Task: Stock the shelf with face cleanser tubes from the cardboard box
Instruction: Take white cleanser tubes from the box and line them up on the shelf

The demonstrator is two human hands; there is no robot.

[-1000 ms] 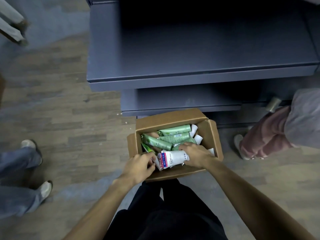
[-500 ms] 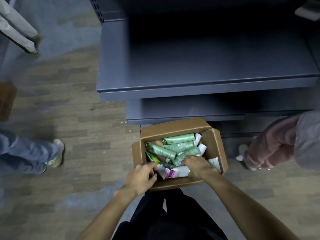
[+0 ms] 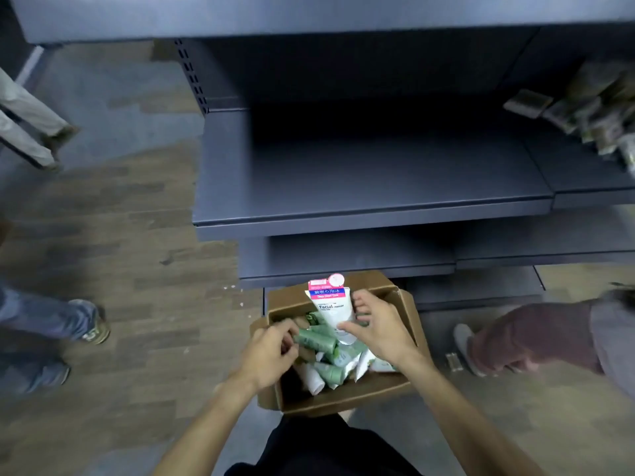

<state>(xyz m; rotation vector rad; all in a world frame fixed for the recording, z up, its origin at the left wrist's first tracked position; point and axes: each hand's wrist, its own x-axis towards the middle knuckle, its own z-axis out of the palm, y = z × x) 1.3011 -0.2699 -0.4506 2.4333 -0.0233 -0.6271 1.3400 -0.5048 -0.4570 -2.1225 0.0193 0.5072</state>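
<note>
An open cardboard box [image 3: 410, 314] stands on the floor in front of the dark grey shelf [image 3: 371, 187]. Several green and white face cleanser tubes [image 3: 335, 371] lie jumbled inside it. My right hand [image 3: 378, 326] grips a white tube [image 3: 331, 309] with a pink and blue label and holds it upright above the box. My left hand [image 3: 269, 353] is at the box's left side, its fingers curled round the end of a green tube [image 3: 314, 340].
The shelf board at mid height is bare; packaged goods [image 3: 591, 111] sit on the neighbouring shelf at right. A person crouches at right [image 3: 536, 338]. Other people's legs and shoes [image 3: 91, 328] stand on the wooden floor at left.
My right hand has lifted the white tube from lying flat in the box to upright above it. My left hand moved onto a green tube. The view tilted up toward the shelf.
</note>
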